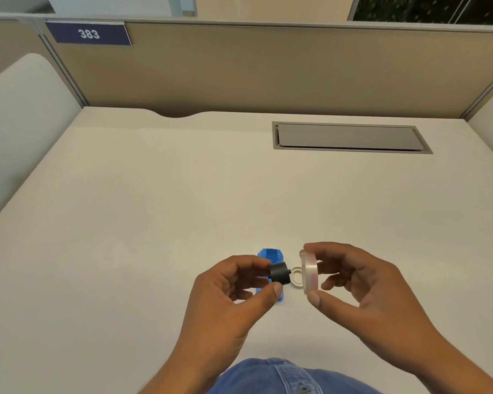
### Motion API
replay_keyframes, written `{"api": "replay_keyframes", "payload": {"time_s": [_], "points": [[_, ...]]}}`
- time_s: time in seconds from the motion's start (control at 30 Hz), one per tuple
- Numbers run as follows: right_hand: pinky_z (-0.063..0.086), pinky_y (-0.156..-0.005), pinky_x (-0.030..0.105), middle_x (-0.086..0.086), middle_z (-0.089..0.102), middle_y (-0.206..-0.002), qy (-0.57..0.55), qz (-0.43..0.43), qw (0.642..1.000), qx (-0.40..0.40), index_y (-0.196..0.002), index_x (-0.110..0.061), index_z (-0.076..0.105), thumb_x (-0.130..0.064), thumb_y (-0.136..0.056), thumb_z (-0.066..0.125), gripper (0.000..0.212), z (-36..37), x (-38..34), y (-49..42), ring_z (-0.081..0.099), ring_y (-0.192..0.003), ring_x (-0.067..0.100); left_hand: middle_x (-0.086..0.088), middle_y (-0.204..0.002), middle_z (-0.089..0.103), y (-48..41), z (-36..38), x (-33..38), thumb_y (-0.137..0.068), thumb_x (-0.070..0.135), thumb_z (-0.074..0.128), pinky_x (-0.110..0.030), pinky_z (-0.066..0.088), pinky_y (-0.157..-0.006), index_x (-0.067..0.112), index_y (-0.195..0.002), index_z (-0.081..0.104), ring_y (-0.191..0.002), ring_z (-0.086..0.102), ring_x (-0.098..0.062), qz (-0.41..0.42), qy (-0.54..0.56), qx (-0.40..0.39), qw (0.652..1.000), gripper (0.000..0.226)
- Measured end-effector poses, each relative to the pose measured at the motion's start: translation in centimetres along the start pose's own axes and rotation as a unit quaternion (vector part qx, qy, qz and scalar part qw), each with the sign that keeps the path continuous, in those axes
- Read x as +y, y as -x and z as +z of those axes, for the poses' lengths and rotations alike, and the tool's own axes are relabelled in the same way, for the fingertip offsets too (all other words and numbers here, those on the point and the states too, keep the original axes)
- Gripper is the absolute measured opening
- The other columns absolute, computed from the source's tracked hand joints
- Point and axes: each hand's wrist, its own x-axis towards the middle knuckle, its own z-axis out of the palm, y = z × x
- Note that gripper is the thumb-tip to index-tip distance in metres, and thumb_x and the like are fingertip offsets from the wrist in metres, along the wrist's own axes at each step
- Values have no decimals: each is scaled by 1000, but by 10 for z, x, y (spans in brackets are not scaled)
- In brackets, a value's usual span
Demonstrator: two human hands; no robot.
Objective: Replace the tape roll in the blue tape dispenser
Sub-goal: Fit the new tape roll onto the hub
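My left hand (231,291) pinches a dark grey spool core (280,273) between thumb and fingers, its small axle stub pointing right. My right hand (353,280) grips a clear tape roll (309,273) by its rim, held upright with its hole facing the core a short gap away. The blue tape dispenser (269,255) lies on the desk behind and under my left fingers, partly hidden. A small empty white tape ring (296,277) lies flat on the desk between my hands.
The desk (154,209) is pale and bare. A grey cable hatch (350,137) is set into it at the back right. Beige partition walls enclose the back and sides, with a "383" sign (88,33) at top left.
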Motion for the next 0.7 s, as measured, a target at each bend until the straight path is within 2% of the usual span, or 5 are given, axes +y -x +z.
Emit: {"api": "replay_keyframes", "payload": {"time_s": [0.17, 0.37, 0.53, 0.6, 0.7], "points": [[52, -77, 20, -14, 72, -108, 1, 1, 1000, -13, -109, -39, 67, -14, -71, 83, 48, 3, -7, 1, 67, -94, 13, 5, -94, 78, 2, 2, 3, -65, 32, 88, -44, 54, -89, 30, -93, 74, -92, 72, -15, -7, 13, -14, 1000, 32], [53, -77, 17, -13, 72, -109, -18, -9, 1000, -23, -109, -38, 68, -23, -68, 82, 46, 8, -14, 0, 69, -95, 13, 2, -96, 78, 4, 3, 3, -66, 35, 87, -43, 55, -89, 28, -96, 75, -94, 72, -18, -7, 27, -44, 999, 33], [55, -72, 20, -11, 74, -105, -21, -2, 1000, -1, -98, -32, 67, -36, -58, 86, 44, 8, -14, 0, 70, -92, 17, 1, -95, 79, 4, 1, 2, -60, 36, 83, -27, 57, -81, 28, -95, 76, -94, 72, -18, -1, 59, -54, 997, 37], [55, -69, 22, -9, 75, -102, -28, -1, 1000, 3, -88, -26, 68, -35, -56, 88, 39, 9, -13, 0, 70, -86, 19, -1, -94, 79, 4, 1, 2, -59, 33, 83, -22, 56, -77, 25, -94, 77, -92, 73, -18, 2, 75, -56, 996, 37], [56, -67, 25, -7, 76, -101, -32, -1, 999, -10, -87, -20, 71, -28, -58, 89, 35, 10, -13, 0, 71, -82, 21, 0, -94, 79, 5, 1, 4, -60, 33, 81, -17, 54, -75, 24, -95, 78, -91, 73, -15, 4, 90, -61, 994, 36]]}}
